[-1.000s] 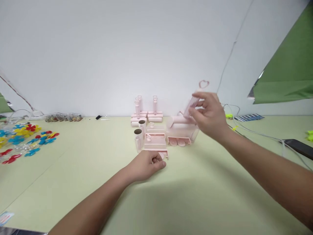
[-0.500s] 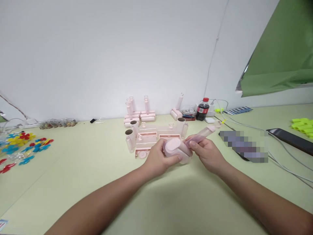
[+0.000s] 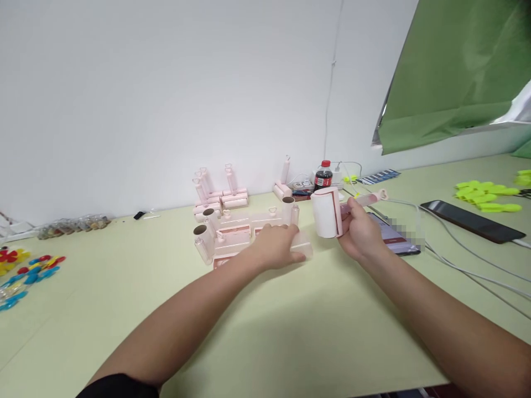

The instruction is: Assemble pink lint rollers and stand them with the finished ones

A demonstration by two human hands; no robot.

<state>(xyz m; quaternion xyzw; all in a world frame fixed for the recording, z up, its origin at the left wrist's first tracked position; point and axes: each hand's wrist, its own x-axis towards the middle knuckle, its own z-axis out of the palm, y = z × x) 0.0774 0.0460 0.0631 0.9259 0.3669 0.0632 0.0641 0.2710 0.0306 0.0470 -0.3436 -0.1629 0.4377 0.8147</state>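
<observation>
In my right hand (image 3: 360, 228) is a lint roller, its white sticky roll (image 3: 326, 214) raised above the table and its clear pink handle (image 3: 365, 202) pointing right, with a small loop at the end. My fingers are closed round the handle close to the roll. Over the pink parts mid-table, my left hand (image 3: 279, 246) straddles a clear pink cover (image 3: 303, 245), thumb on the near side and fingers on the far side. Part of that cover is hidden beneath the hand. Left of it lie pink trays (image 3: 236, 229) and upright rolls with brown cardboard cores (image 3: 199, 231).
Finished-looking pink rollers (image 3: 235, 198) stand by the wall. A cola bottle (image 3: 323, 176) is behind the raised roll. At right are a tablet (image 3: 392, 235), a black phone (image 3: 473, 220), white cables and neon yellow pieces (image 3: 481, 193). Coloured plastic petals (image 3: 35, 271) lie far left.
My left hand has left the lint roller and moved onto the pink parts. My right hand has turned the roller so its white roll shows. The view has swung right.
</observation>
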